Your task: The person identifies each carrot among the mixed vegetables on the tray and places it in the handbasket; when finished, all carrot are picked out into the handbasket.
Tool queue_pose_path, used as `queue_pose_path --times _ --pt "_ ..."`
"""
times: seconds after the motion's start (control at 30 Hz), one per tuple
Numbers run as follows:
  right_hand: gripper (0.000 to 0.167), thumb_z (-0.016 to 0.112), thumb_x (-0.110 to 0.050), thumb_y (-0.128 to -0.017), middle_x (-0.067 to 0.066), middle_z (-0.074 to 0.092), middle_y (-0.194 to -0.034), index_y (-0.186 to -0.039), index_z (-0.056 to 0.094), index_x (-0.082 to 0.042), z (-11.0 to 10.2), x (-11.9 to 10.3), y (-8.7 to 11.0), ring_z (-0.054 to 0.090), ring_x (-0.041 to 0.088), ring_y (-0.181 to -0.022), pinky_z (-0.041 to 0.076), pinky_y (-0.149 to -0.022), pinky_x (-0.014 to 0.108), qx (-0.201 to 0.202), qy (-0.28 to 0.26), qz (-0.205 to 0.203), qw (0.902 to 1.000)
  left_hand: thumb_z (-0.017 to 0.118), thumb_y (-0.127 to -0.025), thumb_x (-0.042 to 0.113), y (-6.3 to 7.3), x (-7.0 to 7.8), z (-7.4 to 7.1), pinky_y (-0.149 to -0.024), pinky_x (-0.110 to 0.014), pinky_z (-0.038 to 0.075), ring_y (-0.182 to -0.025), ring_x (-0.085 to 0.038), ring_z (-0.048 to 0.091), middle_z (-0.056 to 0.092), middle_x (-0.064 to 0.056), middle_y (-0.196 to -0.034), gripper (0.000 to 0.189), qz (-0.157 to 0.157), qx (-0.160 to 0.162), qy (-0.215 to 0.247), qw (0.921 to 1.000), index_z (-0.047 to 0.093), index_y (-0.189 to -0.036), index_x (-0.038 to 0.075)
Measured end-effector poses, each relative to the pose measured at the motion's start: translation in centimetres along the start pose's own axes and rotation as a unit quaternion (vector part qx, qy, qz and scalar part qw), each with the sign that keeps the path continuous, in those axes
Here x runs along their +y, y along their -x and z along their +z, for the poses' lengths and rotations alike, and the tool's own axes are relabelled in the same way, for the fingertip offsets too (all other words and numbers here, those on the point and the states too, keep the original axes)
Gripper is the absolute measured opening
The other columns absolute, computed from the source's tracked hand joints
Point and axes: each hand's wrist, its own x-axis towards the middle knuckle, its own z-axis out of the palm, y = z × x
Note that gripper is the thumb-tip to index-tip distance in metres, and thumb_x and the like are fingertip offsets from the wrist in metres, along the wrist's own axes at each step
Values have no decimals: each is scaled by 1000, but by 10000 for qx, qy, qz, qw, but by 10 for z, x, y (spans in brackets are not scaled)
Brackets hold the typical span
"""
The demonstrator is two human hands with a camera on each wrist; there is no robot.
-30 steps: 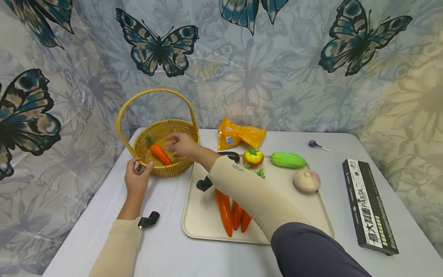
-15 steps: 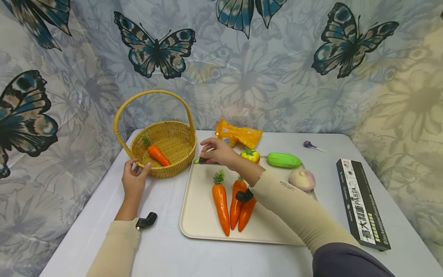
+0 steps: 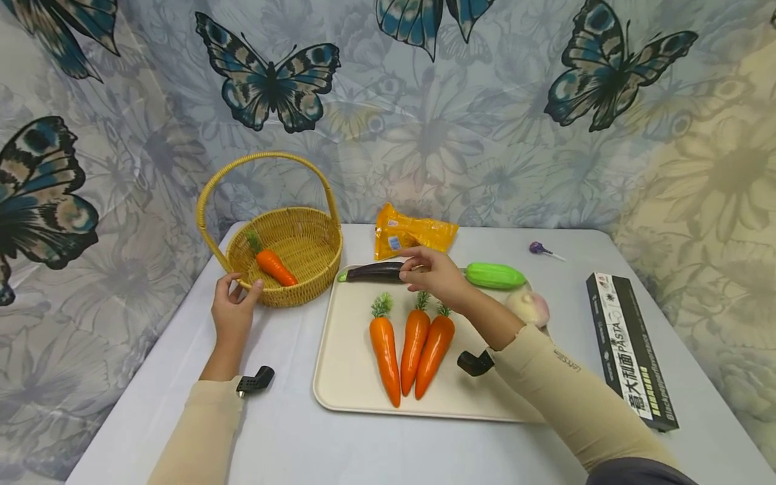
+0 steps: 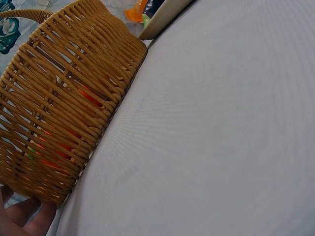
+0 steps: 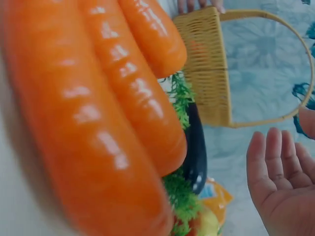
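My left hand (image 3: pixel 232 316) holds the near left edge of a yellow wicker basket (image 3: pixel 315 286); in the left wrist view its fingers (image 4: pixel 38 220) lie against the basket's end. A carrot (image 3: pixel 275 267) with a green top lies inside. My right hand (image 3: pixel 439 275) is over the back of a cream tray (image 3: pixel 339 387), fingers loosely bent, nothing held. Behind its fingertips lies an eggplant (image 3: pixel 372 271). Three carrots (image 5: pixel 93 132) lie side by side on the tray. In the head view the hand hides the tomato-like red and yellow piece (image 5: pixel 205 221).
A green cucumber-like vegetable (image 3: pixel 494 275) and a pale onion (image 3: pixel 527 308) lie at the tray's right. Behind it is an orange packet (image 3: pixel 418 230). To the right are a lollipop (image 3: pixel 539 248) and a black pasta box (image 3: pixel 630 350). A patterned cloth wall stands behind.
My right hand has left the basket, moving right across the tray past the eggplant, empty. The carrot stays in the basket. My left hand keeps its place on the basket's edge.
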Motion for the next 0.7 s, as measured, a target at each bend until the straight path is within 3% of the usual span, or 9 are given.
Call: queue_pose_path --times 0.23,0.47,0.7 --pt "50 66 -8 -93 21 56 -117 -139 46 -3 -7 7 29 56 43 -110 53 -88 48 338 -44 71 9994 72 -90 20 10 30 0 -98 -32 47 -134 -38 39 24 -17 -155 52 37 -34 15 10000 44 -128 -2" --pt "51 65 -5 -93 26 56 -115 -137 44 7 -10 23 52 58 44 -104 55 -84 47 525 10 -64 9986 71 -90 22 10 32 0 -98 -31 47 -134 -37 38 23 -16 -156 56 -32 -113 49 9999 43 -132 -2" --pt "50 67 -6 -91 18 58 -110 -136 46 5 -12 43 80 61 29 -94 56 -80 37 900 -133 319 9953 71 -91 22 11 25 0 -97 -30 47 -135 -36 38 22 -15 -156 56 9 -97 67 9999 42 -133 -3"
